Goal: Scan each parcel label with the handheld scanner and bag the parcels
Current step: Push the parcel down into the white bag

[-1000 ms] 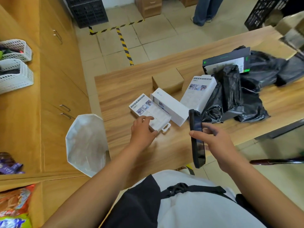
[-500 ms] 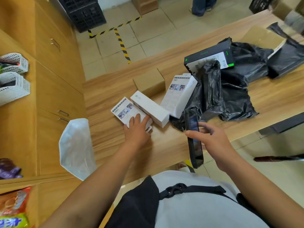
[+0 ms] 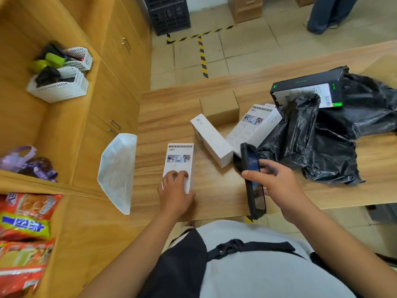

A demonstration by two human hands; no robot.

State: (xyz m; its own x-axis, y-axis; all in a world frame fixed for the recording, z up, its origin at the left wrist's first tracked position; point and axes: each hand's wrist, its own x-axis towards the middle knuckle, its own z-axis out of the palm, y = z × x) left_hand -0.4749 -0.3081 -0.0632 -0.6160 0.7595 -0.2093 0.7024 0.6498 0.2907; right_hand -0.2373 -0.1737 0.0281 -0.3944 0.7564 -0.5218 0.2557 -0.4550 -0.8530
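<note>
A flat white printed box (image 3: pixel 179 160) lies on the wooden table (image 3: pixel 163 125) near its front edge. My left hand (image 3: pixel 175 190) rests on the near end of that box, fingers bent over it. My right hand (image 3: pixel 277 183) grips a black handheld scanner (image 3: pixel 252 179), its screen facing up and its far end over the table. Beyond lie a plain white box (image 3: pixel 211 139), another printed white box (image 3: pixel 253 127), a brown cardboard box (image 3: pixel 219 107) and a black box with green marks (image 3: pixel 307 89). Crumpled black bags (image 3: pixel 322 143) lie at the right.
A white bag (image 3: pixel 118 171) hangs off the table's left edge. Wooden cabinets at the left carry two white baskets (image 3: pixel 62 82) and snack packets (image 3: pixel 23 233). A black crate (image 3: pixel 169 14) stands on the tiled floor, and a person's legs (image 3: pixel 326 14) show at the far right.
My left hand has dragged the printed white box toward me and turned it lengthwise, apart from the other boxes. The scanner stays in my right hand. My view has shifted left.
</note>
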